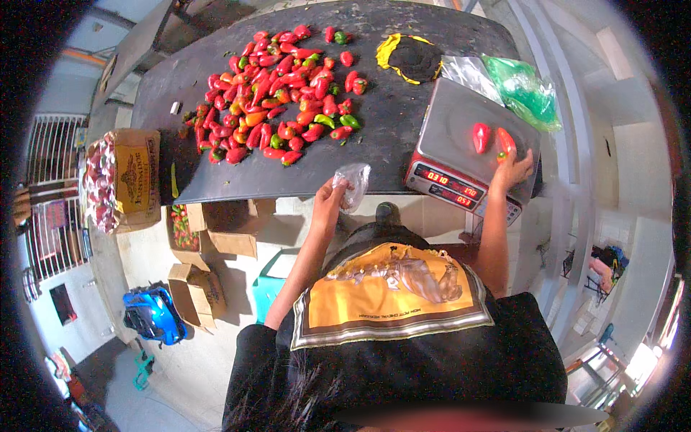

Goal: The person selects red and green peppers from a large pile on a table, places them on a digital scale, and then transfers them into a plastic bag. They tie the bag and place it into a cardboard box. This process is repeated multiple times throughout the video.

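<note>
Pinching a clear plastic bag [355, 184] in my left hand [330, 198], thumb and fingers closed on its edge, just off the near edge of the black table [399, 108]. Left forearm angles up from below. Right arm is reached forward and out, right hand [512, 173] over the near right corner of the scale [457, 129], fingers part-curled at the lower end of an orange-red pepper [506, 140] (gripped or just touched, can't tell).

Containers: pinched bag is crumpled, contents not readable. Green plastic bag [529, 97] lies beyond the scale's far edge, by the table's right end. Carton [137, 183] off the table's left end has white-and-dark-red stuff in it, too small to identify. Below the table, a cardboard box [188, 257] holds more red and green peppers.

Positions: second red pepper [481, 137] lies on the scale, left of the first, clear of my fingers. Main pepper pile [291, 81] spreads over the table, beyond and left of my left hand, well apart from the scale.
</note>
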Tool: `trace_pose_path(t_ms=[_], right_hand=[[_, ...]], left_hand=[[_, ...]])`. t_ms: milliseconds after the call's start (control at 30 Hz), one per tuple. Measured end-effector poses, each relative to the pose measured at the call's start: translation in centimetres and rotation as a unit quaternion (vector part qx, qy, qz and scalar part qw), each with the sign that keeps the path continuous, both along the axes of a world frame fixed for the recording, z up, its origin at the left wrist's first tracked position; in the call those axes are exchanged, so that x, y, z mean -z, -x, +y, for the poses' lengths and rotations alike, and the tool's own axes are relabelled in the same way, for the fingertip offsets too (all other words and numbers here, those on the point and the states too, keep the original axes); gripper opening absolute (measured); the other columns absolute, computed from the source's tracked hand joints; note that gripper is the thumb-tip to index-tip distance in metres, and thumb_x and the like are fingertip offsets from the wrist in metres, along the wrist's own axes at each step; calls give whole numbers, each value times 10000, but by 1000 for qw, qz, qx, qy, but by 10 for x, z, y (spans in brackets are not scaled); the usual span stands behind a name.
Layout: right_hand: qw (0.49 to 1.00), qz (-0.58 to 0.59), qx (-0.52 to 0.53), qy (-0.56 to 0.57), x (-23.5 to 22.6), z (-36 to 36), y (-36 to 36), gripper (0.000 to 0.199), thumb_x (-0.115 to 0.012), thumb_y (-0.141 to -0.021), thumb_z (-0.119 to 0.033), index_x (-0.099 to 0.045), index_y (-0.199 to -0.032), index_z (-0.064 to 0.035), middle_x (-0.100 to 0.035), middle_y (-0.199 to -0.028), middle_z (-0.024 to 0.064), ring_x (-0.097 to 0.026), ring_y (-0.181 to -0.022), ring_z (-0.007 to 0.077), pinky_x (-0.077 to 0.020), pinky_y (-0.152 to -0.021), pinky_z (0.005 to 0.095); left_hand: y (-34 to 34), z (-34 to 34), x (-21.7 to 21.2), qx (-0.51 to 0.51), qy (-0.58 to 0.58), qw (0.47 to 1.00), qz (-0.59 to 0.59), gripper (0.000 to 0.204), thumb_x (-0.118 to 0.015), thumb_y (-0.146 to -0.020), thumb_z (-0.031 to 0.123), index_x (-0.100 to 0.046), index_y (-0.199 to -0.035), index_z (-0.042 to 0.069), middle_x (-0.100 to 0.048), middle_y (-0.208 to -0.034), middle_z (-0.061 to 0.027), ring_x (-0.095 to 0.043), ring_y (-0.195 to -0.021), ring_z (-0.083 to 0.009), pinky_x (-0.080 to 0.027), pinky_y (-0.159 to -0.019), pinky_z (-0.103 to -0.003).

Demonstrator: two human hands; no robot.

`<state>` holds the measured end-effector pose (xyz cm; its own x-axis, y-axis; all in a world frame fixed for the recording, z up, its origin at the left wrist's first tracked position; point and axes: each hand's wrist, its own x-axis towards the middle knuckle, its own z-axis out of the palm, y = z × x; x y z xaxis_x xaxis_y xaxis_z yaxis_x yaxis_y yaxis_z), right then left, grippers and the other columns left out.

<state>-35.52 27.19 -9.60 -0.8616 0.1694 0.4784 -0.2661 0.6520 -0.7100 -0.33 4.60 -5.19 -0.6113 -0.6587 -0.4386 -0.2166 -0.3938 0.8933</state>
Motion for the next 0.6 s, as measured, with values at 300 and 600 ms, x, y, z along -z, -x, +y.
trace_pose_path(t_ms=[300, 600], right_hand=[[982, -3, -129, -135, 4, 33, -35, 373, -667, -737, -60, -597, -1103, -52, -609, -1088, 120, -486, -1089, 320, -405, -914, 415], [961, 125, -26, -244, -63, -58, -91, 278, -643, -779, -95, -613, -1051, -49, -631, -1017, 113, -565, -961, 314, -419, -868, 403]], left_hand=[[-31, -25, 18, -18, -32, 999, -16, 237, -515, -943, 301, -619, -948, 88, -579, -779, 33, -479, -643, -64, -389, -595, -228], [-54, -61, 6, -38, -40, 998, -13, 214, -528, -944, 260, -621, -927, 68, -587, -770, 38, -463, -616, -48, -367, -547, -217]])
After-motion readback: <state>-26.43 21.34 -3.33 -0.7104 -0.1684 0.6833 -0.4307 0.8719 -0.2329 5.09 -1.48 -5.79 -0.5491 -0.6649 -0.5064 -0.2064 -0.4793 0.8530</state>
